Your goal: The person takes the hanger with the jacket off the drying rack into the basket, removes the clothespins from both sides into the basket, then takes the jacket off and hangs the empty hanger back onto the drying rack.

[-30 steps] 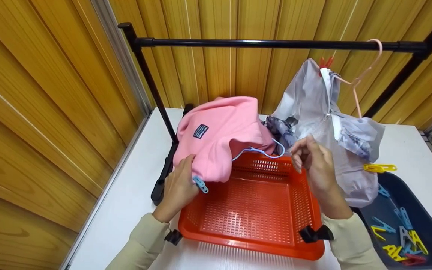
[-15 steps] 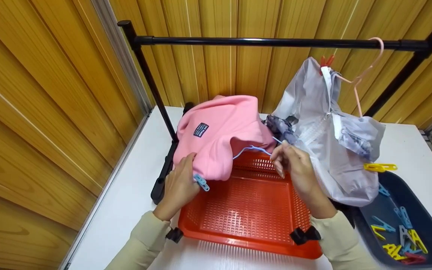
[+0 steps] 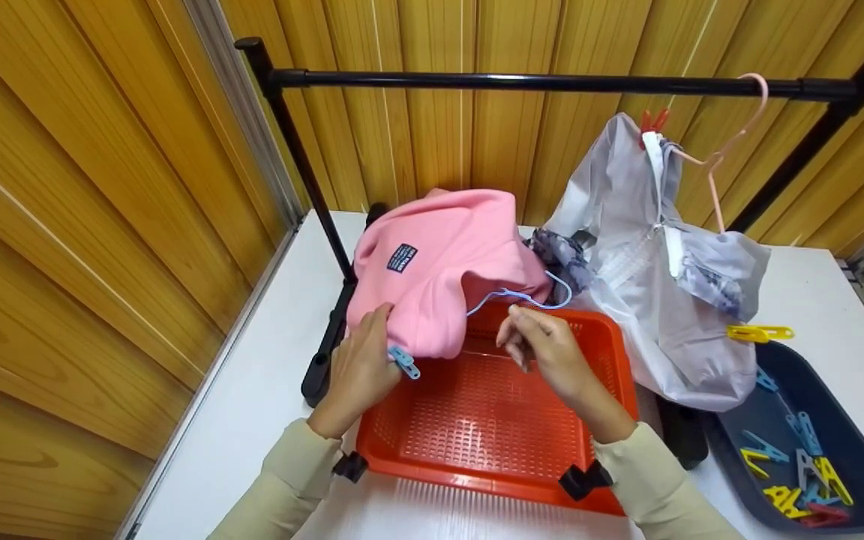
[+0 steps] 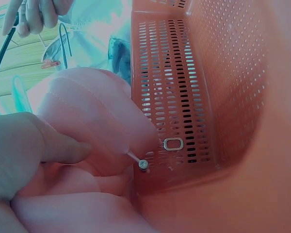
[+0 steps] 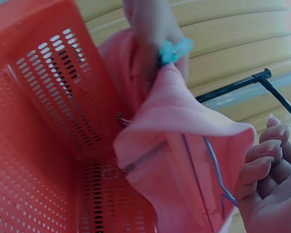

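Observation:
A pink garment [image 3: 447, 247] with a dark label is spread over the far left part of the red basket [image 3: 492, 487]. My left hand [image 3: 361, 367] grips its near left edge, thumb pressed on the cloth in the left wrist view. A light blue clothespin [image 3: 404, 362] is clipped to the cloth beside that hand. From the garment's opening comes a thin blue wire hanger [image 3: 526, 298], its hook pointing right. My right hand [image 3: 544, 352] hovers over the basket, just in front of the hanger. Its fingers [image 5: 269, 150] are loosely curled, with nothing between them.
A black rack [image 3: 477, 81] spans the back. On its right, a pink hanger [image 3: 747, 131] carries a grey-white garment [image 3: 664, 300] with a red clothespin [image 3: 653, 127] and a yellow clothespin [image 3: 760, 334]. A dark tray [image 3: 747, 495] of several clothespins stands at right.
My right hand has moved left and slightly down, from beside the grey-white garment past the hanger hook to above the basket. The left hand has kept its place on the pink garment.

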